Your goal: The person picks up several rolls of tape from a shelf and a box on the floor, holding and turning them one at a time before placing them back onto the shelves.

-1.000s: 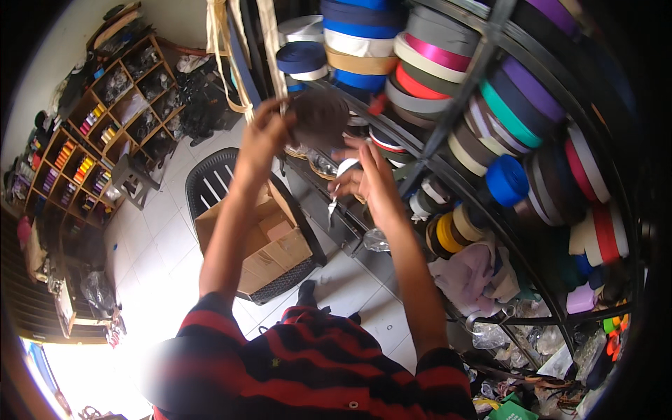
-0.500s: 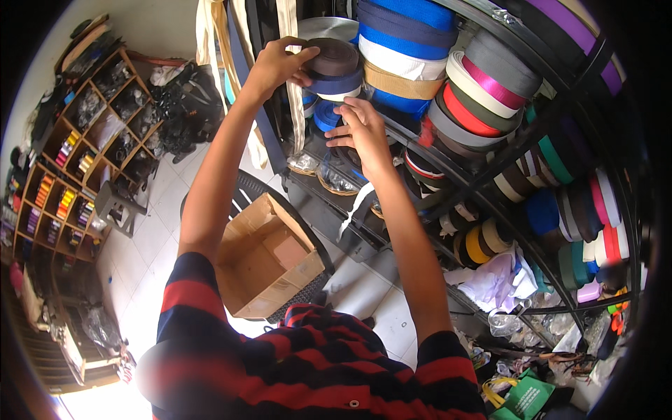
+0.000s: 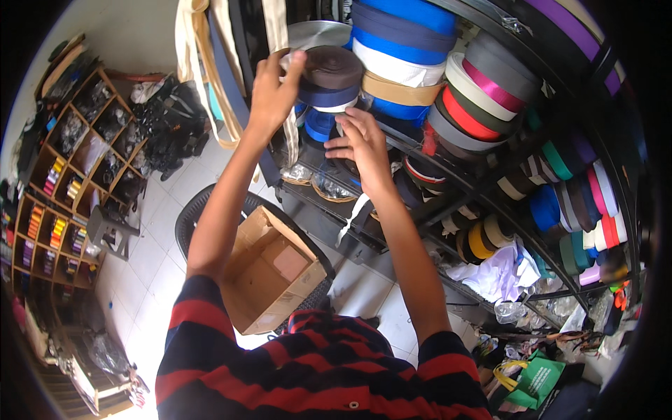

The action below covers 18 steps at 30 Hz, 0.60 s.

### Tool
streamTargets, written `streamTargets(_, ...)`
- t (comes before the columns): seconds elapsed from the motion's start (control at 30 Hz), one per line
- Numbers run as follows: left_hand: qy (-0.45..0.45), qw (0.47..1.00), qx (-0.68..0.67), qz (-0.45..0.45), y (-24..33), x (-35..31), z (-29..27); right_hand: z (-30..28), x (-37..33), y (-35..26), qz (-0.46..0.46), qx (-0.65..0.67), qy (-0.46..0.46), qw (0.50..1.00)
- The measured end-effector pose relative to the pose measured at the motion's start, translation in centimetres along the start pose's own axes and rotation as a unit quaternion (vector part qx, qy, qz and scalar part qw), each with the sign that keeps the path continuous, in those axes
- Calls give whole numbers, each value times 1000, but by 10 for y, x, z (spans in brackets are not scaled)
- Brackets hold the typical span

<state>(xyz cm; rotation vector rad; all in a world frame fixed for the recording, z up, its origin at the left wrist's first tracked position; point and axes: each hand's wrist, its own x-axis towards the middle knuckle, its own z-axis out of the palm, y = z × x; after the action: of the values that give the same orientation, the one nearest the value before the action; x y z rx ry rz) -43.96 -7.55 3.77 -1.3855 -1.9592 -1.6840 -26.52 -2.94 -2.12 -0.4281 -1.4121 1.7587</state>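
Observation:
My left hand (image 3: 275, 91) is raised at the left side of a dark brown webbing roll (image 3: 334, 65), its thumb and fingers apart and nothing seen in them. Whether a fingertip touches the roll's edge is hard to tell. Beneath the brown roll lie a navy roll (image 3: 327, 96) and a thin white one. My right hand (image 3: 364, 150) is lower and to the right, just below that stack, with bent, spread fingers and nothing visible in its grasp. A small blue roll (image 3: 319, 124) is to the left of its fingertips.
Taller stacks of webbing rolls (image 3: 402, 63) fill the black metal rack (image 3: 483, 185) on the right. Pale straps (image 3: 276, 28) hang left of my left hand. Below my arms, an open cardboard box (image 3: 269, 269) rests on a black chair (image 3: 183, 220). Wooden cubbies (image 3: 70, 164) stand far left.
My left hand has come off the top of the brown roll, moving slightly down, and its fingers now point upward. My right hand has barely moved. The whole view has shifted a little.

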Motion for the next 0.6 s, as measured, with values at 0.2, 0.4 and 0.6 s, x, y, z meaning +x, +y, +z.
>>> streamTargets(0.2,4,981,-191,-5,44,-98,6,-57,-107,-25,38,-39,48,997)
streamTargets(0.4,-195,915,-331,-124,81,-229,52,-126,-246,-37,23,3,218,976)
streamTargets(0.6,-465,756,-421,-187,175,-328,100,-165,-414,-72,-74,-11,473,878)
